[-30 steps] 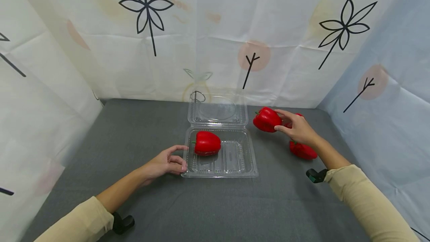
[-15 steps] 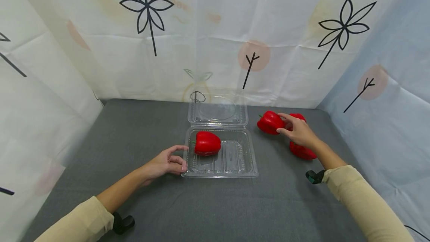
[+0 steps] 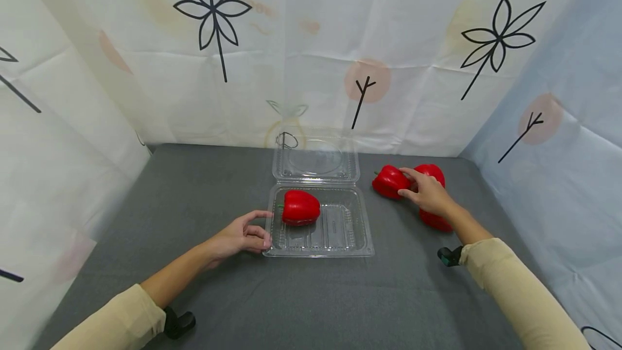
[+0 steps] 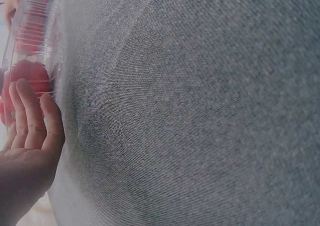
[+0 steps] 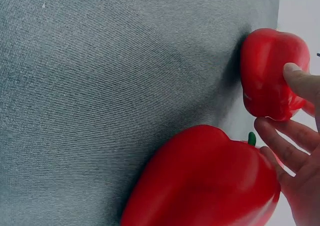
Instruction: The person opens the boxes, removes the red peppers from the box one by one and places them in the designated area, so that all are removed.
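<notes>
An open clear plastic clamshell container (image 3: 342,226) stands mid-table, with one red bell pepper (image 3: 301,208) lying in its left half. At the container's left side is my left hand (image 3: 243,235), fingertips against the wall; the left wrist view shows these fingers (image 4: 32,118) fairly straight. My right hand (image 3: 430,194) holds another red bell pepper (image 3: 389,182) right of the lid, the thumb on its side and the other fingers at its end in the right wrist view. Under and behind that hand are two more peppers, one farther back (image 3: 433,173) and one nearer (image 3: 435,221), both partly hidden.
The container's transparent lid (image 3: 316,166) is folded back toward the printed curtain (image 3: 413,96) behind the table. Grey cloth (image 3: 311,301) covers the tabletop. Further curtains hang along the left and right sides.
My right hand has moved slightly toward me and to the right, bringing its bell pepper lower, close over the cloth. The left hand and container keep their places.
</notes>
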